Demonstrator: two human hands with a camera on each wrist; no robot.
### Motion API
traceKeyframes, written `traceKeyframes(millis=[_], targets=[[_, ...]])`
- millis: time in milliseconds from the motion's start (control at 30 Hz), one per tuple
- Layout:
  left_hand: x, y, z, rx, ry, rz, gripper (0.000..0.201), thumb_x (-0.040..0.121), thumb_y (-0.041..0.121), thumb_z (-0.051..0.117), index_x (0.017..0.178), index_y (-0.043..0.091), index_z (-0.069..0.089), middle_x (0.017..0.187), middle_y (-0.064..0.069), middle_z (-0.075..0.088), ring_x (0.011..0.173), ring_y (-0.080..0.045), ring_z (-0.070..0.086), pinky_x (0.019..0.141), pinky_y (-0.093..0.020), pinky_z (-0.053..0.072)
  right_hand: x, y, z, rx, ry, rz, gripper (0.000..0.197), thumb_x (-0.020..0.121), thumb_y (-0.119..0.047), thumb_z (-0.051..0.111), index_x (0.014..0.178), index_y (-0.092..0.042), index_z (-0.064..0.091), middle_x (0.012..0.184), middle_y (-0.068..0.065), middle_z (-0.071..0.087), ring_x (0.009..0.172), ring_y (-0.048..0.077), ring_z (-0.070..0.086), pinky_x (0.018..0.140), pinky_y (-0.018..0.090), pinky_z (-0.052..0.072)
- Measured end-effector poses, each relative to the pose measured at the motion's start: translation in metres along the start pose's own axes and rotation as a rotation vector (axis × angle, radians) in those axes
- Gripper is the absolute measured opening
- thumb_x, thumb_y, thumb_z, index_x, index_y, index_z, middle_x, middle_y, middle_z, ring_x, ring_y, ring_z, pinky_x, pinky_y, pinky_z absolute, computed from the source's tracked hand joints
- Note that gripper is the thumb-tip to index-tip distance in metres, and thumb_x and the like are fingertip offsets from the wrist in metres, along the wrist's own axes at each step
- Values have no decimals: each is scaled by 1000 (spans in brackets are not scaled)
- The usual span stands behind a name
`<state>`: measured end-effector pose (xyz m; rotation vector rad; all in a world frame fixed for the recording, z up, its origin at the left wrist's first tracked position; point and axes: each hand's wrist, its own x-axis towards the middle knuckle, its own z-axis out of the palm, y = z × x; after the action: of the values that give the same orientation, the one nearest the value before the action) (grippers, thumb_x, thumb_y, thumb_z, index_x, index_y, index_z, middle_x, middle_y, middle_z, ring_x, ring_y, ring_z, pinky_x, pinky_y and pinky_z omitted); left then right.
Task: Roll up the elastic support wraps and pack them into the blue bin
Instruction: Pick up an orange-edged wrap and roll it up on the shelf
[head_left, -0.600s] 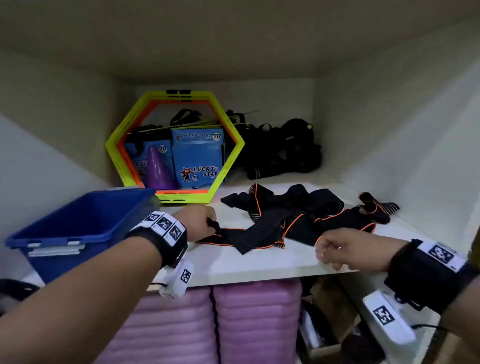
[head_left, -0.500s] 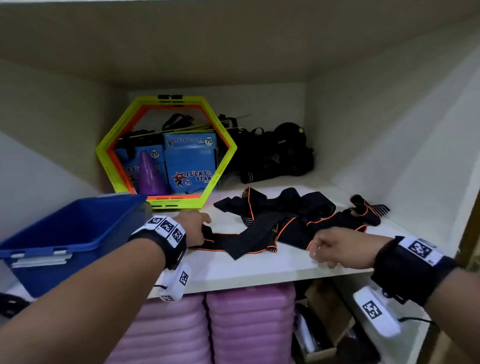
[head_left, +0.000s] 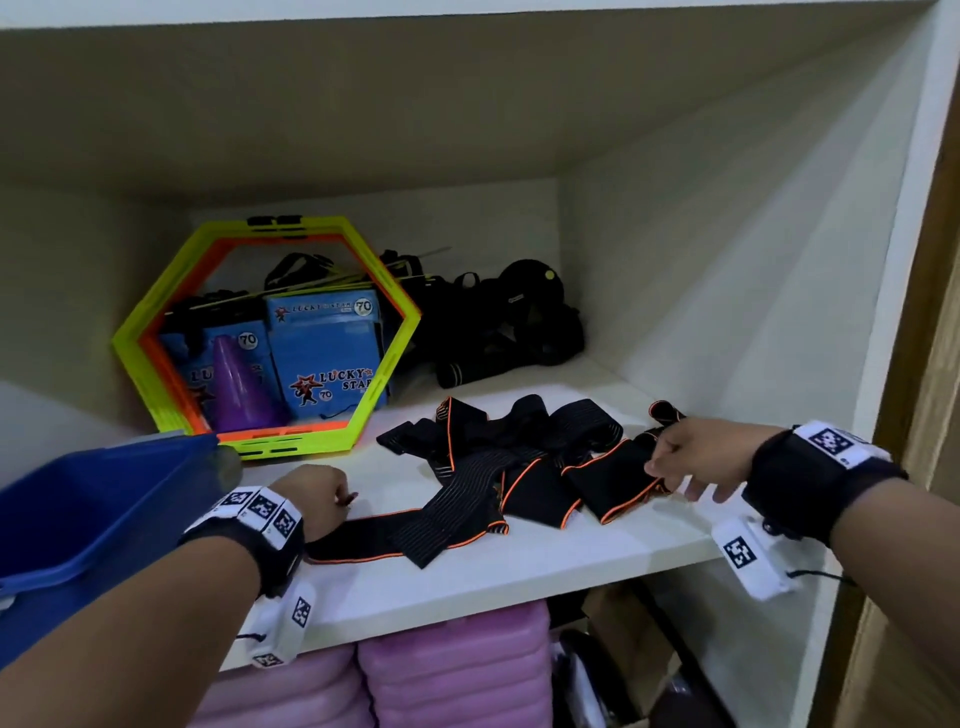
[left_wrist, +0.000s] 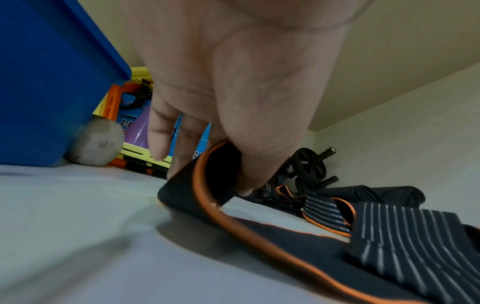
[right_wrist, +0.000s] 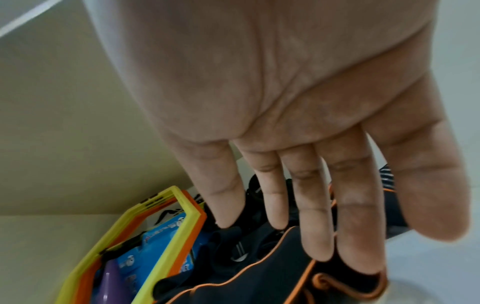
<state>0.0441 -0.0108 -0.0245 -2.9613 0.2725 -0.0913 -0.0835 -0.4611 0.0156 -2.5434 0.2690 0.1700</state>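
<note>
Several black elastic wraps (head_left: 524, 457) with orange edging lie tangled on the white shelf (head_left: 519, 566). One wrap (head_left: 384, 535) stretches left toward my left hand (head_left: 343, 501), which pinches its end. In the left wrist view that wrap end (left_wrist: 205, 185) is folded over between the thumb and fingers of my left hand (left_wrist: 228, 179). My right hand (head_left: 675, 478) is at the right end of the pile, fingers (right_wrist: 317, 226) straight and touching the wraps (right_wrist: 259, 277). The blue bin (head_left: 78, 514) stands at the shelf's left, just left of my left wrist.
Yellow and orange hexagon rings (head_left: 395, 338) lean at the back, with blue boxes (head_left: 327, 358) and a purple cone (head_left: 236, 384) behind them. Black gear (head_left: 509, 327) fills the back corner. A grey ball (left_wrist: 96, 142) sits by the bin. Pink pads (head_left: 457, 670) are stacked below the shelf.
My right hand has moved from the shelf's front edge back and right to the pile's right end, and its fingers have straightened. The left hand keeps its pinch on the wrap end.
</note>
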Motion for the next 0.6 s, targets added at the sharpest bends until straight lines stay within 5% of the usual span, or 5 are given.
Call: traceKeyframes(millis=[133,267,400,500,600], targets=[[-1,-5,-13,-51,105,-47,11,93,33,56,90,23,59,104,-4,70,86,-21,58,72,-28,46,22,5,-7,-117,84,37,20,92,-21,60,108,-9,65,89,7,71,73,23,69,49,19,47],[-9,-9,-30,-197,289,-76,21,93,23,62,113,21,55,100,-6,71,86,-25,63,72,-31,49,52,16,-9,-303,96,89,30,87,-15,59,117,-14,62,86,6,70,55,15,58,54,22,52],[-20,-11,-47,-294,463,-85,18,93,12,61,100,22,48,78,-6,65,68,-25,57,62,-33,45,67,18,-17,-449,144,72,16,89,-21,58,75,-13,55,80,5,70,68,19,65,61,24,47],[-26,-14,-54,-312,491,-110,20,93,8,58,85,25,51,71,-2,63,65,-22,59,60,-33,48,80,25,-25,-269,233,35,10,86,-17,63,87,-8,63,75,6,72,72,25,71,57,24,52],[-33,-12,-54,-325,452,-138,13,94,8,59,92,21,61,81,-4,67,75,-23,61,66,-32,48,84,27,-22,65,202,-3,24,83,-14,71,104,-6,62,77,13,73,60,28,67,46,23,46]])
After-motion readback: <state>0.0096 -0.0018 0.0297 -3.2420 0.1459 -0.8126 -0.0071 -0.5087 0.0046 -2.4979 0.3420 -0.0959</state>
